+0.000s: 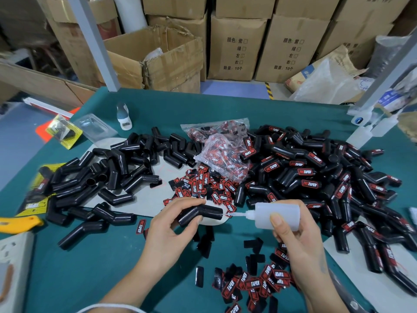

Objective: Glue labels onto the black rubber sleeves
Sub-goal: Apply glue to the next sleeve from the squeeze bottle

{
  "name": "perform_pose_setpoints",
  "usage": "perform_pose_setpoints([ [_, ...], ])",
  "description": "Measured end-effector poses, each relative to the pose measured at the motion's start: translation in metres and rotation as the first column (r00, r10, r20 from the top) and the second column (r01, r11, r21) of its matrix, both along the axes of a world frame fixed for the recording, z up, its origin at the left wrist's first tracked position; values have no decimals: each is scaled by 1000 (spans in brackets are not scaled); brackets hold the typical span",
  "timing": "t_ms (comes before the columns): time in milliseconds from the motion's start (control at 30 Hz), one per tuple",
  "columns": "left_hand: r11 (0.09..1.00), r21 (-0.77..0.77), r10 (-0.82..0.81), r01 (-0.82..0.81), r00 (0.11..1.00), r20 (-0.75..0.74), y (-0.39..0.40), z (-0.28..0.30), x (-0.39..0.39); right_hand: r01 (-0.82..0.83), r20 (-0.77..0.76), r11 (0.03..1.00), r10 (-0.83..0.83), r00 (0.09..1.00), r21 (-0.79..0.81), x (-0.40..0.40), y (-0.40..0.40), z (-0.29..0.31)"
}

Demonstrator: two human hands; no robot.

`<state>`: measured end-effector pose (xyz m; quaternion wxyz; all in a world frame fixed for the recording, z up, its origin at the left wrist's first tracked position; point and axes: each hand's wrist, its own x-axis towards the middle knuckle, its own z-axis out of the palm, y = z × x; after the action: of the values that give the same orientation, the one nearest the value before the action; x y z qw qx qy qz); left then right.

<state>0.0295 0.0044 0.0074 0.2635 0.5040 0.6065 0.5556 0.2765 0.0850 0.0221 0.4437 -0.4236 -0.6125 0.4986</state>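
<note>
L hand [173, 224] is wrapped round a bent black sleeve [200, 215], just above its thumb. R hand [293, 233] squeezes a white glue bottle [277, 216]; tip points at the sleeve's end. Loose labels [255, 283] lie below R hand, on the green table [90, 267].

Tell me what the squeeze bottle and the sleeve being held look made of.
The squeeze bottle in the right hand looks like soft translucent plastic, milky and matte. The sleeve in the left hand looks like black rubber, smooth with a slight sheen along its bend.
</note>
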Motion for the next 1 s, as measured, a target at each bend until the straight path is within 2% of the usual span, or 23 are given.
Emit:
perform_pose_setpoints([
  [1000,1000,-26,17,-17,1000,12,-1,2,2,0,21,1000,0,1000,15,-1,-2,0],
])
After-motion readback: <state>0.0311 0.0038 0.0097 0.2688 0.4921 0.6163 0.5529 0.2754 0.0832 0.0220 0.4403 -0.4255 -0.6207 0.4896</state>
